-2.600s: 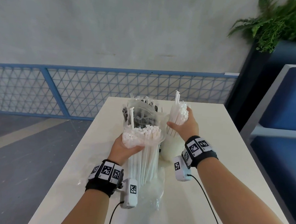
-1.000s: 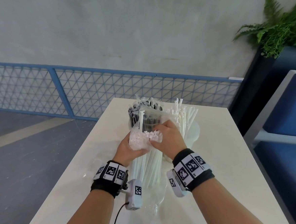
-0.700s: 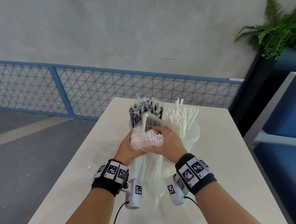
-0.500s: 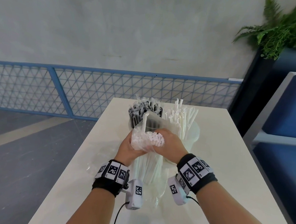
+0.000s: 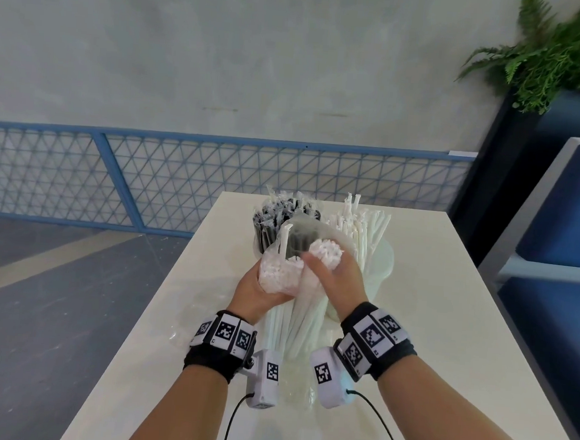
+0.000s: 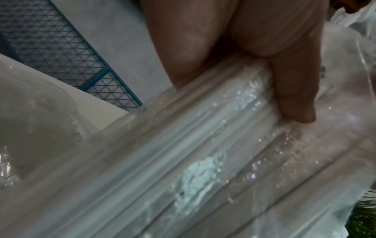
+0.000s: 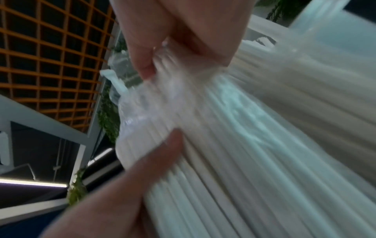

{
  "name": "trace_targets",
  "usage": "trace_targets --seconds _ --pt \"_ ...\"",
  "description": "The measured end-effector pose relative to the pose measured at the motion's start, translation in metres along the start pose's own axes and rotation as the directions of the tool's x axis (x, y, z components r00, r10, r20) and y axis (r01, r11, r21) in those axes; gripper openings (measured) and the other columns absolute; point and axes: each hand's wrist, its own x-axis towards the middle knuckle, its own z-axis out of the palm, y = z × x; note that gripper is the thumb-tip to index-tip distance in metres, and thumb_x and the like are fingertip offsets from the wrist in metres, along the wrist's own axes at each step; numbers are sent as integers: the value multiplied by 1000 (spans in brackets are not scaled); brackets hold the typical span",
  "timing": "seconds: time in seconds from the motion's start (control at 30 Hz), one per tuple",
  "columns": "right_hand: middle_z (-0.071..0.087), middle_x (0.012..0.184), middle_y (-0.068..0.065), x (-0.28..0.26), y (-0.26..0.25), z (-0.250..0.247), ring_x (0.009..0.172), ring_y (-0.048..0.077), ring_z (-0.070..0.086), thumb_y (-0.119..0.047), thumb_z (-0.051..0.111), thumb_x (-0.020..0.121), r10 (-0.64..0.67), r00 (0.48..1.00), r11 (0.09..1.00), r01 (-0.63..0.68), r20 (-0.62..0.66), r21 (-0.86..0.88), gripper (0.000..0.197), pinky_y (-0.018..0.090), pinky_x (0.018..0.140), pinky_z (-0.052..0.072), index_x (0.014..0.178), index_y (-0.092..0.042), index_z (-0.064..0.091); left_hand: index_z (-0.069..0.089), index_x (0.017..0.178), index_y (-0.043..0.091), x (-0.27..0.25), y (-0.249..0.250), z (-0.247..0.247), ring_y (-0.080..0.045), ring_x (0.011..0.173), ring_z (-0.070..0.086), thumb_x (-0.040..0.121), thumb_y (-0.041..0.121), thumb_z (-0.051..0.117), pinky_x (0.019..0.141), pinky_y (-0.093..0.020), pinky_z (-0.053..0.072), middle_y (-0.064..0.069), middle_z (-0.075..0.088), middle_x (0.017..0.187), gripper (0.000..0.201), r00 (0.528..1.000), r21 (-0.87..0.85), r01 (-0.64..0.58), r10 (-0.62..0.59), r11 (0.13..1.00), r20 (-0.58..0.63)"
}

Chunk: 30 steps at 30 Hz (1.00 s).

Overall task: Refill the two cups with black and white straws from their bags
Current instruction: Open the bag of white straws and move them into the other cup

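Observation:
On the white table (image 5: 429, 315) my left hand (image 5: 259, 288) grips a clear bag of white straws (image 5: 279, 274) that stands upright; in the left wrist view my fingers (image 6: 293, 90) press the bag's plastic (image 6: 183, 161). My right hand (image 5: 328, 269) grips a bundle of white straws (image 5: 325, 253) at the bag's mouth, its tops higher than the rest. In the right wrist view the thumb (image 7: 146, 164) and fingers (image 7: 160, 45) wrap that bundle (image 7: 223, 145). Behind stand a cup of black straws (image 5: 281, 219) and a cup of white straws (image 5: 373, 236).
A crumpled clear bag (image 5: 189, 316) lies on the table left of my left wrist. A blue mesh fence (image 5: 147, 182) runs beyond the far edge. A blue seat (image 5: 562, 239) and a plant (image 5: 561, 50) are at the right.
My right hand left the white straw cup, came to the bag's mouth and closed round a bundle of straws. That bundle now stands higher and further right than the rest.

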Motion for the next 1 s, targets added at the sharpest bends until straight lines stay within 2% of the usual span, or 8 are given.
trace_targets --seconds 0.1,0.2,0.27,0.33,0.4,0.6,0.77,1.0 --pt "67 101 8 13 -21 -8 81 25 63 -56 65 68 -47 997 998 49 -56 41 72 37 82 53 117 -4 56 49 128 12 3 -2 -1 -23 119 53 58 3 83 96 -34 46 -8 59 122 78 999 28 42 -41 999 -35" --pt "66 110 14 26 -41 -19 97 27 63 -65 61 58 -27 991 994 41 -129 106 93 39 86 52 122 1 50 50 127 10 5 -2 -1 -24 120 51 54 14 86 100 -38 44 -9 59 124 81 996 67 68 -63 995 -69" --pt "68 102 14 31 -53 -26 94 28 64 -56 65 62 -7 982 980 45 -188 196 77 42 84 53 112 2 55 53 122 12 5 -1 0 -24 119 52 44 25 88 100 -40 45 -8 60 121 87 994 86 73 -66 994 -85" --pt "69 83 8 33 -60 -35 77 21 64 -33 67 75 -3 974 958 68 -227 279 36 35 72 52 93 -2 61 54 121 12 4 -1 2 -24 116 54 40 30 85 98 -38 46 -7 61 118 89 993 84 78 -69 993 -96" --pt "67 74 5 30 -62 -39 71 19 60 -22 66 78 -9 973 937 89 -233 337 11 33 68 47 78 -11 63 53 123 7 6 -2 5 -27 116 54 53 13 85 93 -32 45 -9 61 116 77 990 98 85 -73 992 -123" --pt "67 84 19 12 -37 -30 73 29 64 -25 76 74 -38 994 977 58 -101 203 33 42 69 54 92 0 64 55 122 7 6 -1 8 -27 116 54 57 5 85 98 -41 46 -11 62 118 71 984 77 84 -70 994 -166" --pt "68 85 -10 -3 -23 -23 76 -2 67 -14 79 69 -30 999 986 24 35 162 30 17 63 55 88 -29 61 50 127 12 3 6 11 -15 108 49 67 10 81 86 -24 40 0 56 113 68 982 146 75 -47 986 -185" --pt "67 82 -2 -2 -31 -14 75 9 64 -16 72 77 92 988 931 -42 -124 362 17 15 57 51 91 -18 63 47 130 11 -1 11 13 -14 110 46 66 6 80 89 -24 39 -2 55 116 72 983 125 91 -68 988 -171"
